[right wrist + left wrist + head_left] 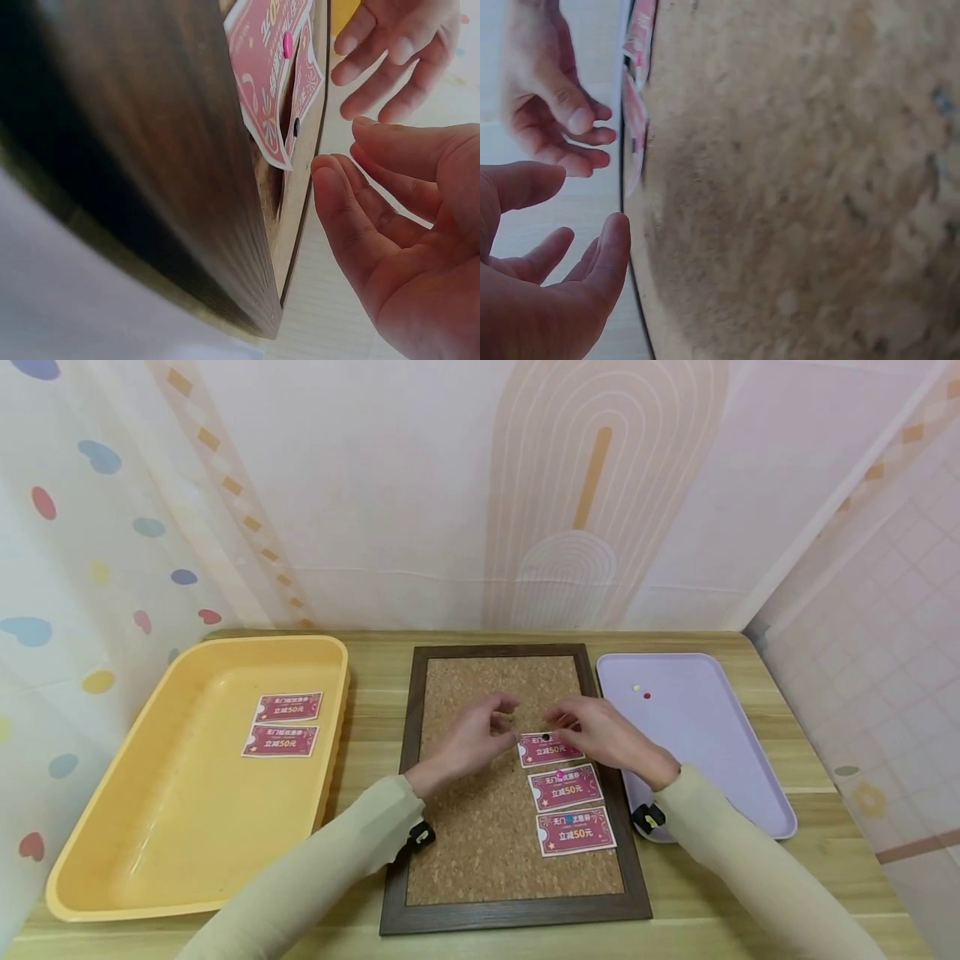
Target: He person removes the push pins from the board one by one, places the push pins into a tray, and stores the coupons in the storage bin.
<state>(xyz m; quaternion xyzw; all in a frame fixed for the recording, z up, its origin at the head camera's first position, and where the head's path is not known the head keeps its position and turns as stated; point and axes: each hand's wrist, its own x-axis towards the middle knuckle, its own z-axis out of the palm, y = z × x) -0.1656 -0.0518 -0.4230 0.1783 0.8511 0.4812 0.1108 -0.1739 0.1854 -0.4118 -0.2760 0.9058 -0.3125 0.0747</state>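
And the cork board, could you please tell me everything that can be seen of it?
The cork board is a rectangle of speckled brown, cork-like sheet in a dark, wood-grained frame. It lies flat on the table between the yellow bin and the lilac tray. Three red coupons line its right side, with a black pin, pink pin and blue pin, far to near. The left hand and right hand hover above it.

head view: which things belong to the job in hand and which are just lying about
Likely part of the job: cork board; three coupons on it; black pin; pink pin; blue pin; yellow tray; two coupons in it; purple tray; yellow bit and red bit on it, probably pins.

Just surroundings: patterned backdrop; wooden table.
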